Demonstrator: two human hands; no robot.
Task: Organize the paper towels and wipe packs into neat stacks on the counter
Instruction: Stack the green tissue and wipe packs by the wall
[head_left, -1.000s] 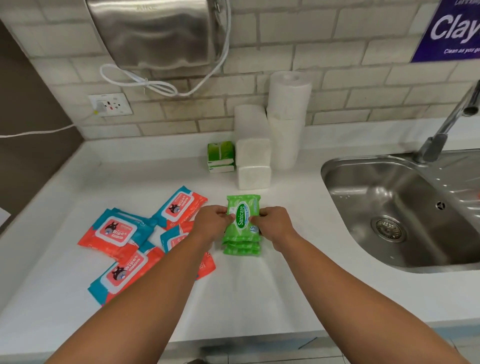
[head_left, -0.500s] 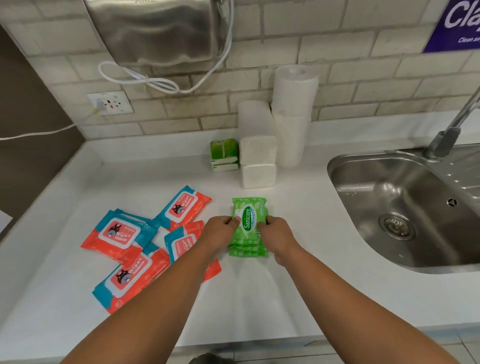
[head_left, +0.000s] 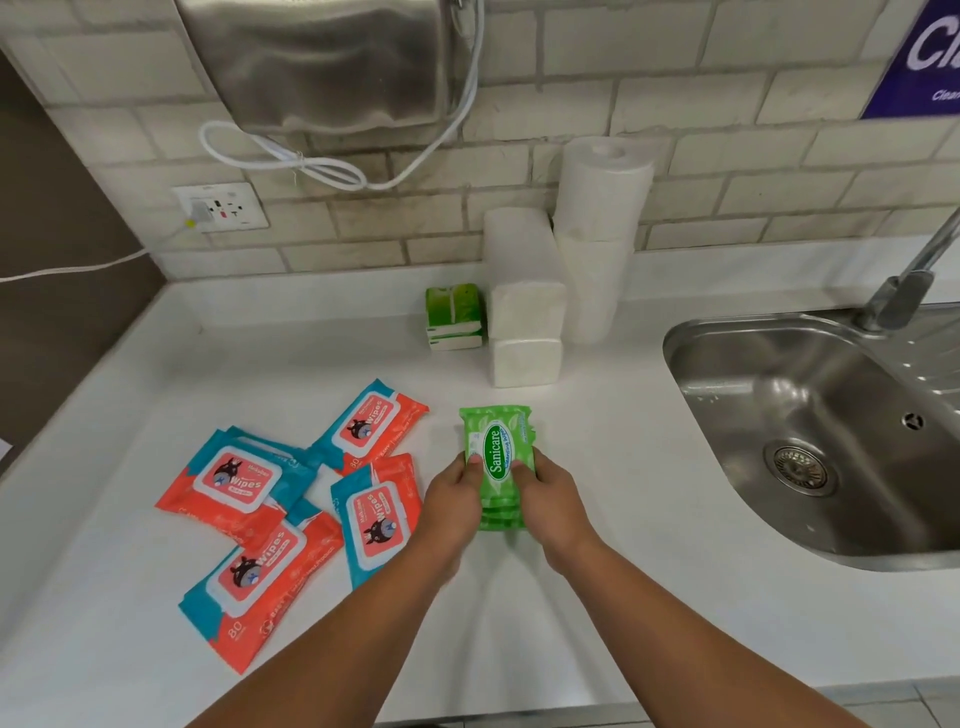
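A stack of green Sanicare wipe packs (head_left: 497, 441) lies mid-counter. My left hand (head_left: 453, 499) grips its left side and my right hand (head_left: 551, 501) grips its right side. Several orange-and-blue wipe packs (head_left: 244, 480) lie scattered and overlapping to the left. At the back wall stand folded white paper towel bundles (head_left: 525, 317) piled up, two stacked paper towel rolls (head_left: 597, 228) and a small green-and-white pack (head_left: 453, 314).
A steel sink (head_left: 831, 441) with a tap (head_left: 904, 291) is set into the white counter (head_left: 597, 597) at right. A metal dispenser (head_left: 322, 62) with a white cord hangs above, and a wall socket (head_left: 221, 208) sits at back left.
Both hands stay on the green stack, squaring its sides; the stack and hands shifted slightly as my head moved. The orange-and-blue packs have not moved.
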